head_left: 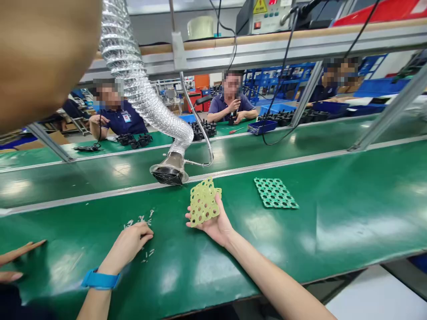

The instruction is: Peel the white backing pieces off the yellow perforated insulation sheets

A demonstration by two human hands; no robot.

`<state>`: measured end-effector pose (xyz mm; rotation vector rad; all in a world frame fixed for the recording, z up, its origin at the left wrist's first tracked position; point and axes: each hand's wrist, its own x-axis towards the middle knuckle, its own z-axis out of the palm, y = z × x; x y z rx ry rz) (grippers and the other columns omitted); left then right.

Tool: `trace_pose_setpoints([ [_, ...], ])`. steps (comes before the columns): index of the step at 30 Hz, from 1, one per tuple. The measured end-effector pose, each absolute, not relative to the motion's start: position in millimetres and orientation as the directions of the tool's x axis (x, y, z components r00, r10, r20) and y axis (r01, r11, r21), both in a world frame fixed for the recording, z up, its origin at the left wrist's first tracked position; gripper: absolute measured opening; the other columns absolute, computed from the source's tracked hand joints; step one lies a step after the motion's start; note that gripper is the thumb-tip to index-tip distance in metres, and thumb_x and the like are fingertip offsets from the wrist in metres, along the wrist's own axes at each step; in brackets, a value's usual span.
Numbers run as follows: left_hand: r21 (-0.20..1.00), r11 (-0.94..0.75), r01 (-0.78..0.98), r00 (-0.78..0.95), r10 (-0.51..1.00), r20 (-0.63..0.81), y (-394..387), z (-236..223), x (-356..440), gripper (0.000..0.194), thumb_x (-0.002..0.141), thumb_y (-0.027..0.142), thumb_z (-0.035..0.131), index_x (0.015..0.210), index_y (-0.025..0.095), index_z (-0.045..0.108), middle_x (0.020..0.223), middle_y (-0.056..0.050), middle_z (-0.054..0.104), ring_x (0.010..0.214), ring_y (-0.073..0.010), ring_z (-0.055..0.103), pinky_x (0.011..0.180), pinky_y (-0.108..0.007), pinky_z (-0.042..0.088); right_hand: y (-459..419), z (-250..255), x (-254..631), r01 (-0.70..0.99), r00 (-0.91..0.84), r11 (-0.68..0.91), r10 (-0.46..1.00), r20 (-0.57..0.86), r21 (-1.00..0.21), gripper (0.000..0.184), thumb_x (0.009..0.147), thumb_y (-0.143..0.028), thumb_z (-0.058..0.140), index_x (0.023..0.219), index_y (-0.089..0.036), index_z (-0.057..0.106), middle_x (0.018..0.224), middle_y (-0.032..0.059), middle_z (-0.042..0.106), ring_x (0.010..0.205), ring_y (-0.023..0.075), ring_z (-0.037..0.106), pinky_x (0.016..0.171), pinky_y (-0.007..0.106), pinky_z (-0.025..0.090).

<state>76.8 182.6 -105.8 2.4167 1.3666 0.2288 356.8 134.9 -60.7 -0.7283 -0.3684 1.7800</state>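
Note:
My right hand (213,222) is palm up and holds a pale yellow-green perforated plate (204,202) with many round holes, which looks like more than one layer. A darker green perforated plate (276,193) lies flat on the green bench mat (316,262), to the right of my right hand and apart from it. My left hand (128,244), with a blue wristband (100,280), rests curled on the mat. Small pale scraps (143,222) lie scattered around its fingers. Another person's hand (16,260) lies flat at the far left edge.
A foil duct (133,75) ends in a black-grilled nozzle (168,174) just beyond the plates. A metal-framed shelf rail (253,51) crosses above. Beyond are further green benches, with seated people, black parts and blue bins. A blurred brown object (40,58) fills the upper left.

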Motion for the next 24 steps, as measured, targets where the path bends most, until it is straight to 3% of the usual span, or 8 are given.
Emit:
trace_pose_setpoints([
  [8, 0.244, -0.44, 0.864, 0.461, 0.887, -0.032, 186.7, -100.5, 102.7, 0.024, 0.089, 0.017, 0.042, 0.074, 0.02, 0.061, 0.084, -0.006, 0.066, 0.077, -0.0221, 0.064, 0.07, -0.03, 0.043, 138.2, -57.8, 361.3, -0.771, -0.188, -0.327, 0.937, -0.296, -0.546, 0.083, 0.088, -0.075, 0.023, 0.126, -0.007, 0.053, 0.102, 0.0171, 0.069, 0.085, 0.0288, 0.068, 0.08, 0.049, 0.053],
  [14, 0.211, -0.366, 0.906, 0.404, 0.897, -0.179, 183.1, -87.3, 110.0, 0.016, 0.087, 0.015, 0.05, 0.087, 0.018, 0.065, 0.096, -0.008, 0.069, 0.086, -0.0242, 0.066, 0.071, -0.031, 0.042, 138.3, -54.2, 364.7, -0.807, -0.188, -0.303, 0.946, -0.265, -0.506, 0.086, 0.087, -0.076, 0.023, 0.129, -0.006, 0.05, 0.101, 0.0171, 0.068, 0.086, 0.0288, 0.068, 0.08, 0.048, 0.052],
  [17, 0.175, -0.357, 0.918, 0.391, 0.889, -0.24, 181.2, -83.6, 113.5, 0.02, 0.08, 0.004, 0.053, 0.089, 0.017, 0.065, 0.102, -0.01, 0.068, 0.091, -0.024, 0.065, 0.073, -0.03, 0.041, 138.3, -53.0, 365.9, -0.821, -0.191, -0.296, 0.948, -0.254, -0.488, 0.087, 0.086, -0.077, 0.024, 0.131, -0.007, 0.049, 0.101, 0.017, 0.068, 0.087, 0.0289, 0.068, 0.08, 0.047, 0.053],
  [20, 0.13, -0.358, 0.925, 0.38, 0.885, -0.269, 181.6, -82.1, 118.7, 0.029, 0.073, -0.008, 0.048, 0.083, 0.016, 0.061, 0.096, -0.01, 0.067, 0.087, -0.0213, 0.064, 0.07, -0.028, 0.038, 137.9, -51.1, 365.7, -0.833, -0.194, -0.294, 0.948, -0.251, -0.468, 0.088, 0.086, -0.077, 0.026, 0.131, -0.005, 0.048, 0.101, 0.0172, 0.068, 0.086, 0.0284, 0.068, 0.079, 0.047, 0.053],
  [24, 0.1, -0.357, 0.929, 0.371, 0.89, -0.267, 185.7, -81.5, 124.6, 0.025, 0.072, -0.008, 0.047, 0.074, 0.016, 0.055, 0.085, -0.007, 0.065, 0.076, -0.0195, 0.062, 0.065, -0.028, 0.033, 136.8, -47.7, 364.7, -0.839, -0.201, -0.295, 0.949, -0.243, -0.458, 0.089, 0.086, -0.077, 0.025, 0.129, -0.004, 0.05, 0.1, 0.0174, 0.068, 0.085, 0.0279, 0.067, 0.079, 0.047, 0.053],
])
